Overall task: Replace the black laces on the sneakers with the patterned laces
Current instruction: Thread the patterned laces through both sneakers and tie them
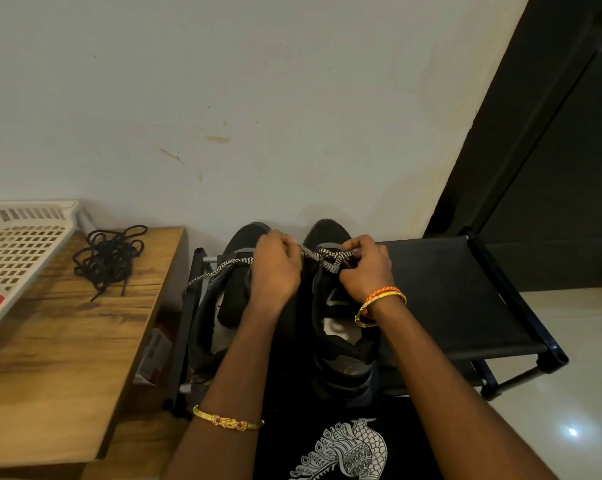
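Note:
Two dark sneakers stand side by side on a black fabric rack, toes to the wall: the left sneaker [239, 299] and the right sneaker [341, 341]. A black-and-white patterned lace [330, 259] crosses the front eyelets of the right sneaker. My left hand [275, 268] grips one strand, which trails off to the left over the left sneaker. My right hand [365, 266] pinches the lace at the crossing. The removed black laces [111, 256] lie in a loose tangle on the wooden table.
A wooden table [60, 341] stands at the left with a white perforated plastic tray [19, 247] on its far corner. The black fabric rack [448, 299] extends to the right. A wall is close behind the shoes, and pale floor tiles [569, 393] lie at the right.

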